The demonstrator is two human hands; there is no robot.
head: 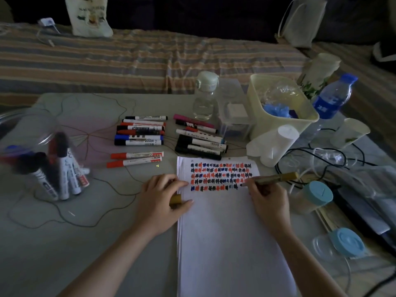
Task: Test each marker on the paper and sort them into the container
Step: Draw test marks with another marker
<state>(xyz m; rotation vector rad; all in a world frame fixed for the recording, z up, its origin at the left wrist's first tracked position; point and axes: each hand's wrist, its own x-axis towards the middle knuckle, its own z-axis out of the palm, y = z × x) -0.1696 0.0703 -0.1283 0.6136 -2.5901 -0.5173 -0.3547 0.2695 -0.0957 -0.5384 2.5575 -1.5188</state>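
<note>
My right hand (pixel 266 198) grips a gold marker (pixel 276 177) with its tip touching the white paper (pixel 225 232), just right of the lowest row of red, black and blue test marks (pixel 220 175). My left hand (pixel 162 196) rests on the paper's left edge and holds the gold cap (pixel 176 199). A clear container (pixel 40 155) at the left lies tipped, with several markers in it. Loose markers lie in three groups: a stack (pixel 140 131), two red ones (pixel 136 159) and a darker pile (pixel 199 137).
Behind the paper stand a clear bottle (pixel 204 97), a cream bin (pixel 280 103), a white roll (pixel 276 144), a blue-label water bottle (pixel 332 97) and a paper cup (pixel 349 131). Black cables (pixel 321 155) and blue-lidded jars (pixel 317 196) crowd the right side. A striped bed lies beyond.
</note>
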